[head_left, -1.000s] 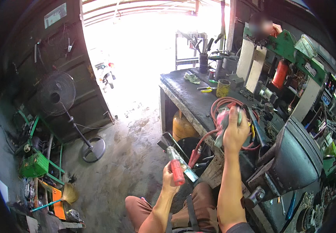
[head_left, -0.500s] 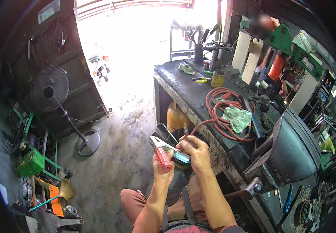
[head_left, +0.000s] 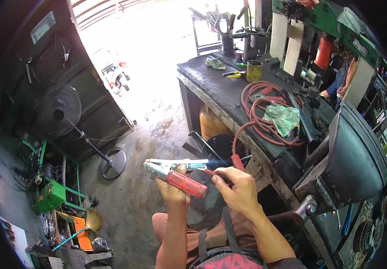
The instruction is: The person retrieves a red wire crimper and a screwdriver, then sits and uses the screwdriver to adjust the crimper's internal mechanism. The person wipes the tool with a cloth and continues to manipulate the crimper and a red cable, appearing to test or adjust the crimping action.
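Observation:
My left hand [head_left: 174, 193] is closed around a clamp-like tool [head_left: 187, 183] with a ribbed red handle and a pale metal head pointing left. A long whitish bar [head_left: 175, 161] runs along its far side, with a bluish part beside it. My right hand [head_left: 236, 186] is pinched on a thin, dark red end piece [head_left: 209, 171] whose tip points left, close to the tool. A red hose or cable [head_left: 234, 145] comes down from the bench to a red sleeve [head_left: 237, 163] just beyond my right hand. Where these join is hidden by the fingers.
On the dark workbench [head_left: 202, 80] at the right lie coiled red hose, a green rag [head_left: 282, 120], pliers [head_left: 234, 75] and a yellow can [head_left: 254, 71]. A vise [head_left: 337, 152] stands near right; a fan [head_left: 60, 112] left. A person's arm [head_left: 348, 80] shows behind the press.
My left hand has turned the tool so its handle points right. My right hand has moved right and down, and its held tip now points left instead of upward. The view has shifted.

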Tool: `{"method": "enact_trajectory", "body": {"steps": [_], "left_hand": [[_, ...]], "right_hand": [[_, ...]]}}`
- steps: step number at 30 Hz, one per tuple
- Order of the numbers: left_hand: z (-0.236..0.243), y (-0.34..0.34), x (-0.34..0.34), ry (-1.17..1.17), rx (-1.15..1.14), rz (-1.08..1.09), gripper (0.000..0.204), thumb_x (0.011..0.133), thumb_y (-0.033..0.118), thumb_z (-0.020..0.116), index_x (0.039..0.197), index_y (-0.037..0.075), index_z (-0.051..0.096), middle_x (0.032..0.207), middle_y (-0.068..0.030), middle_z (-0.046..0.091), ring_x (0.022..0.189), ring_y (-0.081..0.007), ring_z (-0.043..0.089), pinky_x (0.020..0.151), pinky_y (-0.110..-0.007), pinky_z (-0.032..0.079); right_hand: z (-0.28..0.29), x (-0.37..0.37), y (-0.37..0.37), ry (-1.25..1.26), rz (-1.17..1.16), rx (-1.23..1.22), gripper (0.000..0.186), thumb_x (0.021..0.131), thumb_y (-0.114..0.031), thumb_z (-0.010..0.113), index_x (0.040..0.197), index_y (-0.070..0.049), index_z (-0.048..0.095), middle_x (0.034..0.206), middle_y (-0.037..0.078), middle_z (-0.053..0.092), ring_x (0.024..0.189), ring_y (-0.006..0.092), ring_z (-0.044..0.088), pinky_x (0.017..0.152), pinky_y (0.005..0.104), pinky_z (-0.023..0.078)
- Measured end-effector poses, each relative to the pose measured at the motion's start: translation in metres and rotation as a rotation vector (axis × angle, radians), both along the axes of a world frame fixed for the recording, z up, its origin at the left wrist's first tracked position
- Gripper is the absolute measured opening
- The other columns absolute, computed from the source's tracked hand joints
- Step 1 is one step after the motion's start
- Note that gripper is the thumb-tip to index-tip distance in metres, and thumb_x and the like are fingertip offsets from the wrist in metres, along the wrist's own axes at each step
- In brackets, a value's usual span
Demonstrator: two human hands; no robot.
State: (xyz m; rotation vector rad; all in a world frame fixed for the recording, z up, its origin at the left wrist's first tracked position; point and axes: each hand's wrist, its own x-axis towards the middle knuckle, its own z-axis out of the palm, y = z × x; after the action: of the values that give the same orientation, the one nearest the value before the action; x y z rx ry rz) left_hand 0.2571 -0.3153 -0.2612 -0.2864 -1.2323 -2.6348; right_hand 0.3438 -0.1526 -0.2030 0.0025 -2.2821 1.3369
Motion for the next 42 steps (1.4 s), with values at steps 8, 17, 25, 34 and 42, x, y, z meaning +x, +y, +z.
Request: {"method": "enact_trajectory", "body": {"steps": [8,17,25,34,42], "left_hand": [[0.009,0.006,0.015,-0.104,0.006,0.004,0.021,0.096,-0.001,0.071,0.115,-0.003,0.062,0.107,-0.0145,0.071,0.093,-0.0201,0.072,0.085,-0.037,0.061],[0.009,0.004,0.019,-0.146,-0.007,-0.034,0.017,0.094,-0.001,0.073,0.109,-0.004,0.066,0.101,-0.0106,0.073,0.085,-0.0151,0.07,0.077,-0.03,0.057],[0.001,-0.001,0.019,-0.143,-0.148,-0.091,0.016,0.098,-0.003,0.067,0.112,-0.002,0.06,0.1,-0.0094,0.067,0.089,-0.019,0.071,0.079,-0.036,0.062],[0.016,0.002,-0.007,-0.034,-0.19,-0.213,0.025,0.099,-0.001,0.067,0.122,0.003,0.059,0.103,-0.0078,0.067,0.088,-0.0171,0.07,0.077,-0.034,0.063],[0.034,-0.001,0.004,-0.039,-0.346,-0.321,0.038,0.094,-0.001,0.072,0.126,0.001,0.052,0.111,-0.0172,0.069,0.098,-0.0248,0.074,0.081,-0.039,0.067]], "right_hand": [[-0.004,-0.008,0.009,-0.009,0.073,0.057,0.021,0.091,-0.02,0.071,0.1,-0.002,0.077,0.095,0.016,0.076,0.087,0.0349,0.075,0.076,0.0428,0.058],[-0.003,-0.012,0.016,-0.117,0.117,0.03,0.024,0.091,-0.024,0.07,0.102,-0.005,0.079,0.095,0.018,0.076,0.087,0.0358,0.075,0.076,0.043,0.058],[-0.003,-0.026,0.033,-0.426,0.258,-0.024,0.028,0.093,-0.027,0.07,0.102,-0.002,0.078,0.082,0.017,0.074,0.072,0.0258,0.071,0.068,0.0379,0.053],[-0.022,-0.016,0.03,-0.373,0.156,-0.202,0.026,0.094,-0.027,0.073,0.102,-0.002,0.071,0.067,0.006,0.061,0.061,0.0132,0.055,0.059,0.0353,0.044],[-0.012,-0.001,0.02,-0.213,-0.018,-0.166,0.027,0.094,-0.028,0.073,0.095,-0.001,0.07,0.069,0.013,0.067,0.061,0.0221,0.065,0.062,0.0379,0.05]]}}
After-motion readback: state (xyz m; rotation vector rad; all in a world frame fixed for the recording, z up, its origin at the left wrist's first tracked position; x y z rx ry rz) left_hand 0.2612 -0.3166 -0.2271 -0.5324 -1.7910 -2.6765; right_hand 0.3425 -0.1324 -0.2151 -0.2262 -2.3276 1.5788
